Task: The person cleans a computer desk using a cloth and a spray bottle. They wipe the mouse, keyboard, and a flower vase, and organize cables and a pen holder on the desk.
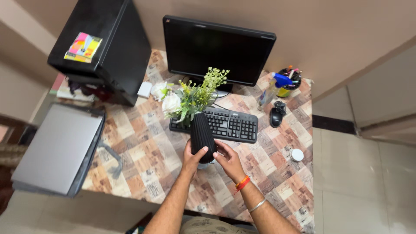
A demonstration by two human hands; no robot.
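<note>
The left hand (192,157) wraps the lower body of a black ribbed vase (203,136), fingers curled around its near side; the right hand (228,159) cups the base from the four o'clock side, palm against the ribs. Both are closed on the vase, which stands or hovers just above the desk (143,143) at the centre of the view; contact with the surface is hidden by the hands, so it cannot be confirmed.

Step in hand, as judged: steadying or positioning the vase in front of the keyboard (225,125). Any further move calls for a level, two-handed hold, since the flowers (190,95) make it top-heavy.

Materials: the vase is matte, vertically fluted, tapering to the neck. The flowers are white blooms with green sprays leaning toward twelve o'clock. The desk carries a glossy patchwork wood-print. A dark monitor (216,50) stands at twelve o'clock, a black mouse (275,117) at two.
</note>
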